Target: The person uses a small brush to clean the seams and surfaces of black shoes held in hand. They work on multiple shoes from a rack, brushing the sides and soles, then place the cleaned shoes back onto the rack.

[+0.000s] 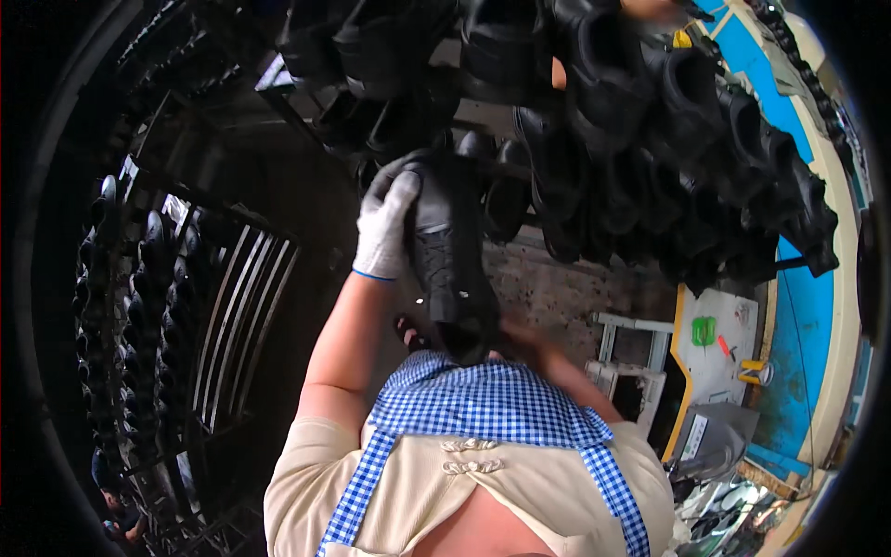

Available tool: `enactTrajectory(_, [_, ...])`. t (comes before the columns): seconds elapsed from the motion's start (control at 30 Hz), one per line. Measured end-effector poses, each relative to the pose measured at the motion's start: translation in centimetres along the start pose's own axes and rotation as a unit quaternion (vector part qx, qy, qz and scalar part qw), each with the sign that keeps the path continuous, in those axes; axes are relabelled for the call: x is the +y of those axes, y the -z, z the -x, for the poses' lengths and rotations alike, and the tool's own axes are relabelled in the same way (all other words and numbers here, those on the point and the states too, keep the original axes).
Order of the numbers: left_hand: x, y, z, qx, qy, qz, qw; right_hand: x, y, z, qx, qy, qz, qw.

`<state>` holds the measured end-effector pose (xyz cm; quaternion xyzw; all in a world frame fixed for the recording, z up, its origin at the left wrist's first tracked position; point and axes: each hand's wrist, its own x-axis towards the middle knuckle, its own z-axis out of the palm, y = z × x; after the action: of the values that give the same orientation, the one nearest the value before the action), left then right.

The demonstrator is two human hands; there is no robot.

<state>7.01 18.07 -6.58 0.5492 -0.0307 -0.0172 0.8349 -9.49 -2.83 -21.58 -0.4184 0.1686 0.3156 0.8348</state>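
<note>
A black lace-up shoe (444, 251) is held upright in front of my apron, its toe pointing away and its heel toward me. My left hand (385, 223), in a white glove with a blue cuff edge, is closed around the toe end from the left side. Behind the heel end, my bare right hand (513, 342) is mostly hidden and blurred; its fingers do not show, so its grip cannot be told. Just beyond the shoe, rows of black shoes (608, 93) fill a rack.
At the left stands another rack of black shoes (153, 306), with metal bars (232, 316) beside it. A white-topped table (733, 320) at right bears a green object (703, 331) and a yellow can (756, 372). Part of a person (125, 511) shows at lower left.
</note>
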Motion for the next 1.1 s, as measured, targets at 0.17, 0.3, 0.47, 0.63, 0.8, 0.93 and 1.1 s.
enactTrajectory(0.17, [0.2,-1.4,-3.0,-0.032,-0.110,-0.311,0.944,4.8,5.1,-4.2,-0.157,0.133,-0.009,0.978])
enactTrajectory(0.3, [0.4,2.6,-7.7,0.068,-0.392,-0.632,0.665,-2.5,0.2,-7.5,-0.186,0.034,-0.252,0.949])
enactTrajectory(0.47, [-1.0,5.4,-8.7,-0.003,-0.343,-0.750,0.566,-11.2,-4.3,-11.3,-0.152,0.087,-0.263,0.949])
enactTrajectory(0.63, [0.8,4.4,-3.9,-0.049,-0.354,-0.713,0.603,-11.1,-4.1,-14.7,-0.081,0.143,-0.304,0.938])
enactTrajectory(0.8, [2.2,4.9,4.1,0.046,-0.249,-0.561,0.788,-3.0,-2.8,-12.6,-0.029,0.131,-0.183,0.974])
enactTrajectory(0.93, [2.5,5.2,9.6,0.134,-0.004,-0.217,0.967,-0.8,-6.3,-8.6,0.000,0.340,0.230,0.912])
enactTrajectory(1.1, [1.7,3.5,11.9,0.121,0.129,0.205,0.963,-7.0,-11.5,-5.9,-0.084,0.454,0.296,0.836])
